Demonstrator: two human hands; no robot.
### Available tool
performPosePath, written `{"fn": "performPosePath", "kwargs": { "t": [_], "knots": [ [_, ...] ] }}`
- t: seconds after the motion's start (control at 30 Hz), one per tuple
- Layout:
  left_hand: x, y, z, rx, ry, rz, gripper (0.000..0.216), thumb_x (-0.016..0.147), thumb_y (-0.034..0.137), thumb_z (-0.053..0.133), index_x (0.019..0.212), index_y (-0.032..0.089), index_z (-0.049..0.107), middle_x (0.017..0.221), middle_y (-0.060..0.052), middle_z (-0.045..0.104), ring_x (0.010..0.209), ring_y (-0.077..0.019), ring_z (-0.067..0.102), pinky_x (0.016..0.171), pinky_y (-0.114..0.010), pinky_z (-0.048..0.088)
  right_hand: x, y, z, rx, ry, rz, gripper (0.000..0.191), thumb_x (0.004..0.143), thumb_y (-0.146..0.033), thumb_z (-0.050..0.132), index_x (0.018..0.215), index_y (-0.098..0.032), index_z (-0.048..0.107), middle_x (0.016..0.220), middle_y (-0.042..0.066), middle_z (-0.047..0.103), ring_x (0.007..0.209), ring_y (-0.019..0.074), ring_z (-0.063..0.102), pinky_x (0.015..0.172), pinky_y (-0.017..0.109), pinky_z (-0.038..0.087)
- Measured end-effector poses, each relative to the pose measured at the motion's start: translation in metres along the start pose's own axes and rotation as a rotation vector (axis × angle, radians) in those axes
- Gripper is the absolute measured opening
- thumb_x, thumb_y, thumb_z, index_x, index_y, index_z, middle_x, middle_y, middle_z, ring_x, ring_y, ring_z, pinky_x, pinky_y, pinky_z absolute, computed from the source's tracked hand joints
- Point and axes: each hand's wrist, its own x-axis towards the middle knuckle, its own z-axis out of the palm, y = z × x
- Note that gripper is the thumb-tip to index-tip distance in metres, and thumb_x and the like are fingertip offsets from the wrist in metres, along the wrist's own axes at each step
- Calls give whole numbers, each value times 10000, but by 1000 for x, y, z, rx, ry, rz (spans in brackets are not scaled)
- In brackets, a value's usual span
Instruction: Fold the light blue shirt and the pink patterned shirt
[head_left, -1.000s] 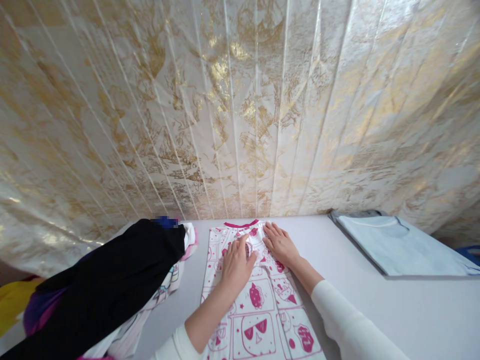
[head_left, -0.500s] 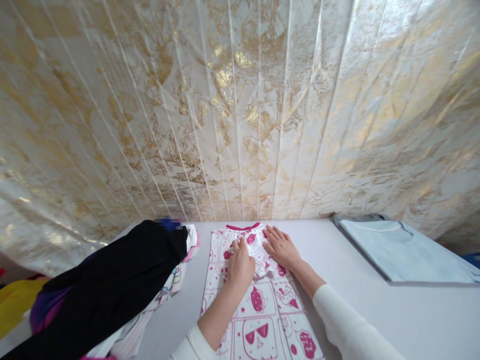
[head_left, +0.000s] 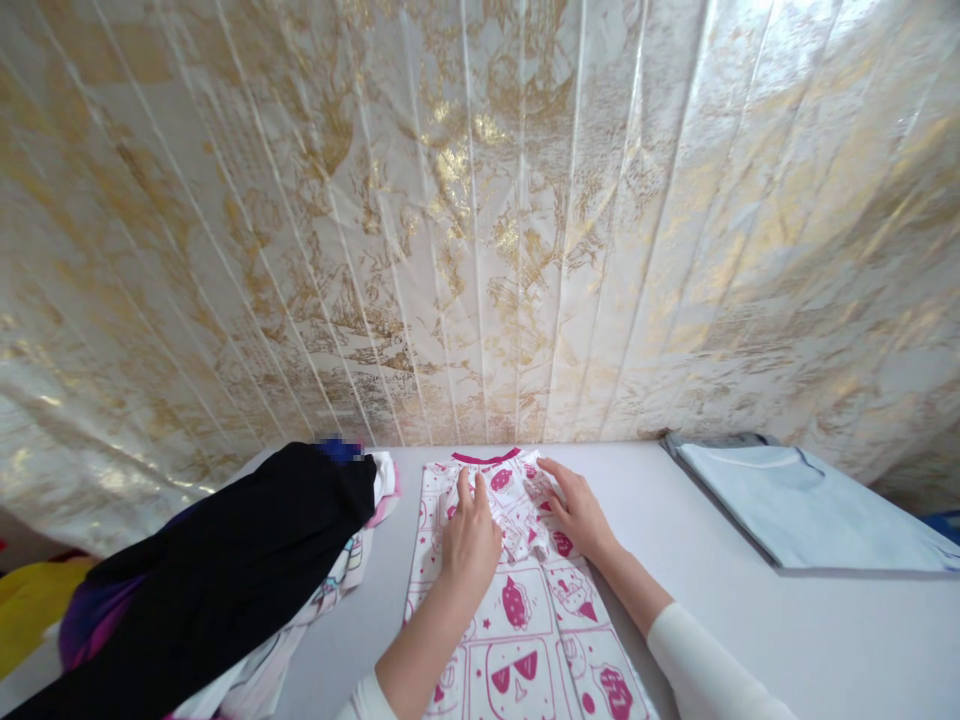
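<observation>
A white garment with a pink cartoon print and pink collar (head_left: 517,620) lies lengthwise on the white table (head_left: 787,630), folded into a narrow strip. My left hand (head_left: 470,535) rests flat on its upper part, fingers stretched toward the collar. My right hand (head_left: 576,510) lies beside it on the garment's right edge, fingers spread and pointing left over a rumpled fold of cloth between the two hands. Neither hand grips the cloth.
A heap of clothes topped by a black garment (head_left: 225,570) covers the table's left side, with yellow and purple cloth (head_left: 45,610) at the far left. A folded pale blue garment (head_left: 802,505) lies at the right. A gold-and-white crinkled curtain (head_left: 480,220) hangs behind.
My left hand has opened from a pinch on the fold to lie flat. My right hand has slid slightly right and down along the garment's edge.
</observation>
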Motion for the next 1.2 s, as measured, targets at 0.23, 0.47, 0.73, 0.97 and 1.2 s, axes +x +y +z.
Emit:
{"fn": "performPosePath", "kwargs": {
  "t": [0.23,0.47,0.73,0.97,1.2],
  "knots": [
    [0,-36,1,-93,-64,413,560,772,-11,470,1243,280,554,1372,-6,521,1308,-204,410,1062,-379,337,-69,-58,-14,15,-24,-128,661,874,-153,449,1489,-243,224,1511,84,380,1379,226,365,1098,436,391],
    [13,-53,5,-141,-55,378,420,815,14,468,1129,262,595,1310,-19,554,1257,-192,454,1025,-371,351,-57,-85,-4,-121,-181,-131,634,637,93,390,1148,-209,609,1149,71,634,1108,257,529,939,415,471],
    [33,-54,5,-149,-3,323,283,823,-2,485,926,232,608,1173,-34,569,1133,-198,508,955,-338,395,-45,-69,9,93,-36,-78,358,792,27,380,976,-220,563,946,44,583,877,205,539,764,318,462],
    [39,-49,9,-174,78,215,239,821,-17,458,824,210,533,915,-9,592,928,-166,565,830,-274,428,-45,-63,8,272,6,-11,301,764,-34,388,967,-220,510,906,26,558,842,195,522,755,316,443],
    [33,-42,-6,-129,161,115,245,805,6,428,844,191,584,1030,-78,601,1047,-229,553,911,-366,419,-40,-74,1,237,-209,-63,289,780,-65,361,817,-215,604,840,35,586,856,215,513,795,370,415]
  ]
}}
